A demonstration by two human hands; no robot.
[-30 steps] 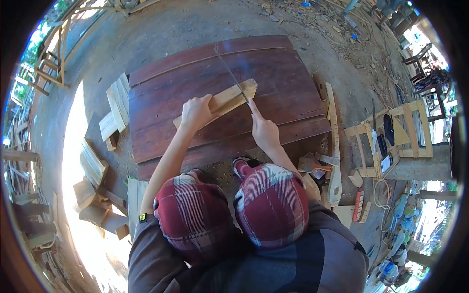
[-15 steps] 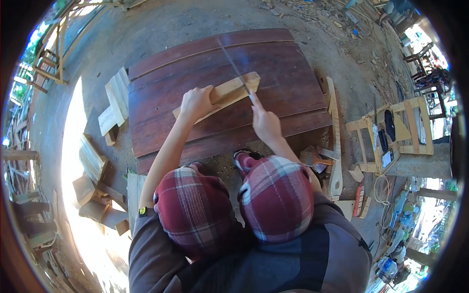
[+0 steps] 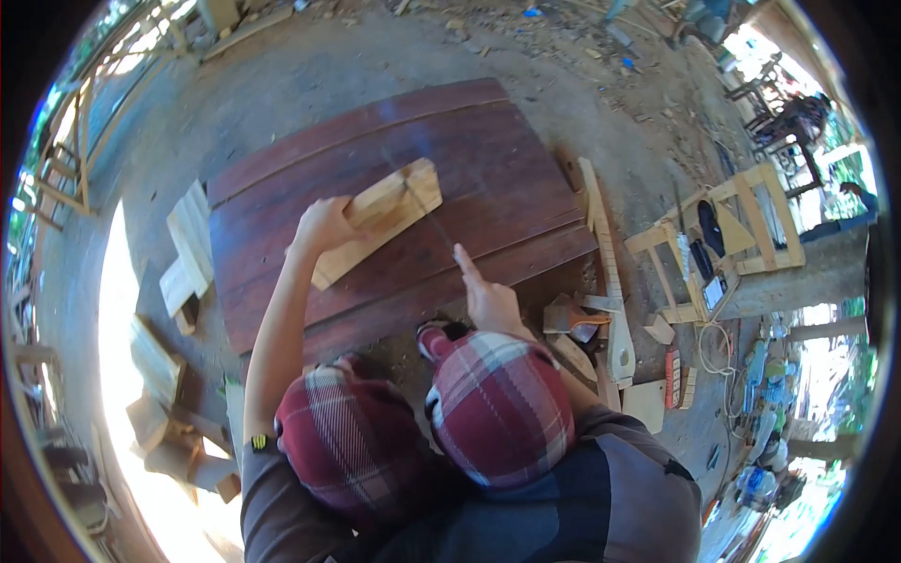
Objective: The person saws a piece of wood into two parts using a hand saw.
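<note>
A pale wood block [image 3: 377, 214] lies at a slant on the dark reddish-brown wooden panel [image 3: 310, 178]. My left hand [image 3: 326, 223] is closed over its middle and presses it against the panel. In my right hand [image 3: 490, 298], near the panel's front edge, is a hand saw [image 3: 437, 226] with a long thin blade, seen edge-on and blurred. The fingers wrap its handle, which is mostly hidden, and the index finger points along the blade. The blade crosses the block close to its far right end.
Wood offcuts [image 3: 155, 361] lie on the floor at the left. At right are a long wooden strip [image 3: 605, 272], a pale wooden frame [image 3: 718, 239] with tools and a phone, and a red-orange tool [image 3: 673, 378]. My knees in plaid cloth [image 3: 502, 408] are at the panel's front.
My right hand has drawn the saw back toward me, away from the block. My left hand stays on the block. The whole view has shifted and turned a little.
</note>
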